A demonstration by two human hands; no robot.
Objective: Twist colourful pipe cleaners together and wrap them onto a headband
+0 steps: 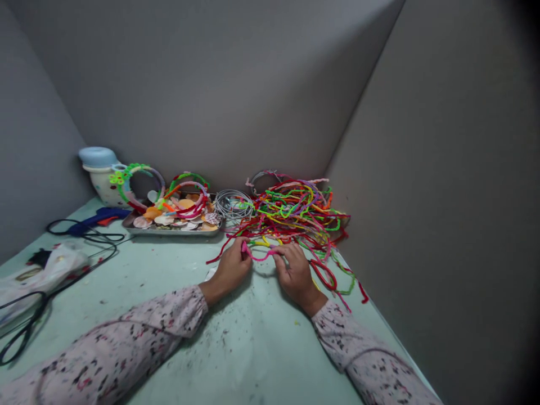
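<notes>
Between my two hands runs a bright pink pipe cleaner point(262, 259), sagging in a shallow curve. My left hand point(233, 264) is closed at its left end, where the pink bunches up near the fingertips. The other end is pinched by thumb and fingers of my right hand point(295, 275). Just behind it shows part of a ring wrapped in yellow and green point(260, 242); my fingers hide its sides, so I cannot tell which hand grips it. A red pipe cleaner loop point(324, 274) lies beside my right hand.
A tangled pile of coloured pipe cleaners point(295, 205) sits at the back right, beside a grey wire coil point(233, 203). Further left stand a metal tray point(172, 231) of shells and fuzzy hoops, and a lidded cup point(101, 177). A black cable point(99, 261) and plastic bag point(63, 267) lie left.
</notes>
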